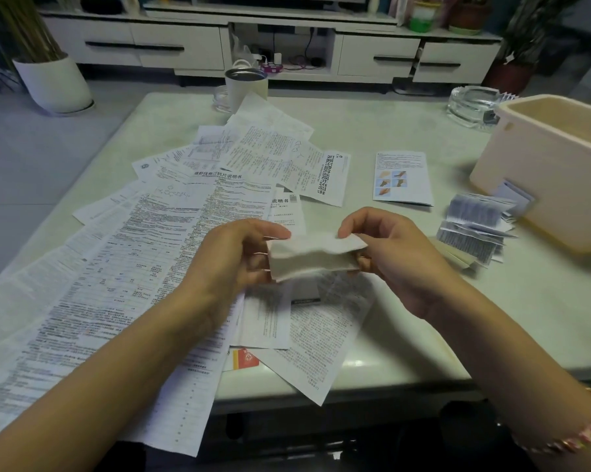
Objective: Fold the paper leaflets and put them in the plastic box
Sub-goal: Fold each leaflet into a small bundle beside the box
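White folded leaflet, thick rumpled oblong | left hand, right hand pinch its ends | cream plastic box

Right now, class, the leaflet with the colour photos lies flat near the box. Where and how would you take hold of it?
Probably pinch the photo leaflet at its near edge, coming from the person's side with the right hand, which is closer. It lies flat, and that edge seems slightly lifted, so a thumb could slip under.

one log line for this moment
step: folding; left hand: holds folded leaflet; right hand: pinches it; plastic box: at right; loose leaflets: on table
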{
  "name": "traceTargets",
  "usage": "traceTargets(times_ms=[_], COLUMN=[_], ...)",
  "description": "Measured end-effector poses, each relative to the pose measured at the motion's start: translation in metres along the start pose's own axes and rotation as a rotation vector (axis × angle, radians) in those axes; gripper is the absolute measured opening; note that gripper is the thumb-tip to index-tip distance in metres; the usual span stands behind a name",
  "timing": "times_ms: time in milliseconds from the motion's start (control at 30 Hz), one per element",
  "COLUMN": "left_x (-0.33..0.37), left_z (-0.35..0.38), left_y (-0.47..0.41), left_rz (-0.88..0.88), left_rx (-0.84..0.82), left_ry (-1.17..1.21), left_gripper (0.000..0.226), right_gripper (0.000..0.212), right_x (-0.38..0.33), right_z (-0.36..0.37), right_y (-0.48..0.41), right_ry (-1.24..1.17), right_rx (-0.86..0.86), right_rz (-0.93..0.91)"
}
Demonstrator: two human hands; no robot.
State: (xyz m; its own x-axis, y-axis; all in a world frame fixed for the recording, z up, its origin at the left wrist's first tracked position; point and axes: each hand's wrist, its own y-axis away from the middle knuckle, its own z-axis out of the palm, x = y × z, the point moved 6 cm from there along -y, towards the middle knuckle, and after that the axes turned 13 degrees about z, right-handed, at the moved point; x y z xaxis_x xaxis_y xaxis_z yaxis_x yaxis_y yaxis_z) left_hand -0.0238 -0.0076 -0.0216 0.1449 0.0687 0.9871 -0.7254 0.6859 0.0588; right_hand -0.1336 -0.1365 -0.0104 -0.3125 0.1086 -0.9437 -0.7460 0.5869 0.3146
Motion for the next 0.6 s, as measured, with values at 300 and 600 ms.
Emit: traceTargets(times_ms=[300, 600], left_x=[-0.010, 0.000], left_z=[0.007, 0.003], left_y=[0.004, 0.005], left_rz=[-0.035, 0.092], left_rx=[-0.174, -0.041], left_ry=[-0.165, -0.143], left_gripper=[0.009, 0.009], right_gripper=[0.041, 0.027], right_x=[-0.011, -0.025], right_z=[0.000, -0.014], right_y=[0.005, 0.018], right_ry=[0.179, 0.215], right_rx=[0.068, 0.370], right_rz=[-0.179, -0.452])
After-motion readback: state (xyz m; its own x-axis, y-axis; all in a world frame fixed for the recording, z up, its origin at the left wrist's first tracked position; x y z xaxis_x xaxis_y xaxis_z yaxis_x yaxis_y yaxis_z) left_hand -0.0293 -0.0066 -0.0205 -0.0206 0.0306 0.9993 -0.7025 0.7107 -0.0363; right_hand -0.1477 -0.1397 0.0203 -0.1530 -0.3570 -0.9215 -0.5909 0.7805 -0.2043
